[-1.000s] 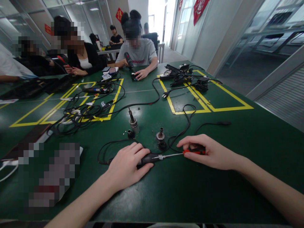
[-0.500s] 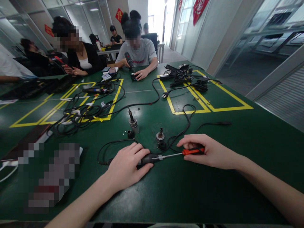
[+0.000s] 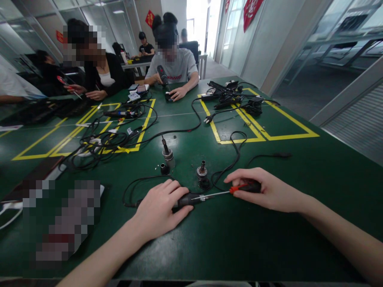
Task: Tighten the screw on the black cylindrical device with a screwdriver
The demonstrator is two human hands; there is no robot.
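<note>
My left hand (image 3: pixel 163 205) presses down over a black corded tool handle (image 3: pixel 185 200) lying on the green table. Its fingers wrap the body, and a small metal end (image 3: pixel 203 197) sticks out to the right. Between the thumb and fingers of my right hand (image 3: pixel 260 189) is a screwdriver (image 3: pixel 247 187) with a red and black handle. Its thin shaft points left, and the tip lies over the metal end; exact contact is too small to tell. Just behind stand a metal part with a stem (image 3: pixel 202 170) and a black ring (image 3: pixel 204 183).
A taller metal cylinder with a thin shaft (image 3: pixel 167 154) and a small black cap (image 3: pixel 164 169) stand behind my left hand. Tangled black cables (image 3: pixel 101 139) lie at left, and more cables and adapters (image 3: pixel 230 95) at back right. Two co-workers sit across, hands on tools.
The screwdriver handle has turned, showing more black and less red, and my right fingers have shifted slightly. My left hand stays put. The left co-worker's red-handled tool has moved left.
</note>
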